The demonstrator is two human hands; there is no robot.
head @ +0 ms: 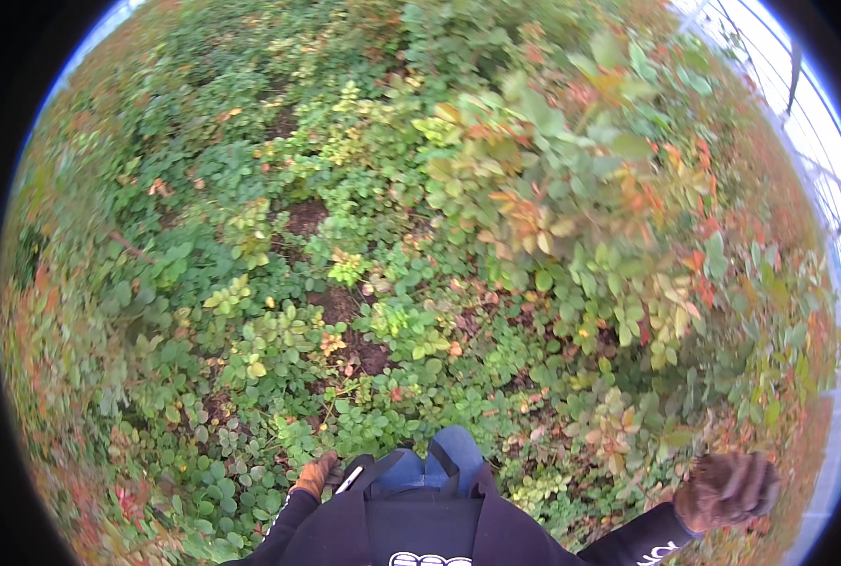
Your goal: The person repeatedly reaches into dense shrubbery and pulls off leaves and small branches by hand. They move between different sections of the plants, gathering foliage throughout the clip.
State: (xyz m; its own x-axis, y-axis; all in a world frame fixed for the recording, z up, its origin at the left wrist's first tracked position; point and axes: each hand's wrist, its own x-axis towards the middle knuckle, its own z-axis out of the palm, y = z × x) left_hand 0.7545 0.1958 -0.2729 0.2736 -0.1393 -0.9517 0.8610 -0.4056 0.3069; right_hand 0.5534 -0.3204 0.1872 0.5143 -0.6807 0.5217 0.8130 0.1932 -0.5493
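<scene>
My left hand (315, 474), in a brown work glove, hangs low beside my hip, its fingers partly curled. Close to it, a slim white-edged object (350, 480) sticks up at the side of my dark jacket (420, 527). Out to the right, my right hand (730, 489), gloved in brown as well, is raised with the fingers bent inward and blurred. Leafy shrubs (608, 283) with green, yellow and reddish leaves stand near that hand. Whether either hand holds anything is hidden by the curled fingers.
Dense low foliage (406, 318) spreads in front of my jeans-clad legs (455, 453). Patches of brown soil (349, 318) show through in a narrow strip. Taller bushes rise on both sides. A curved greenhouse-like frame (795, 78) shows at the upper right.
</scene>
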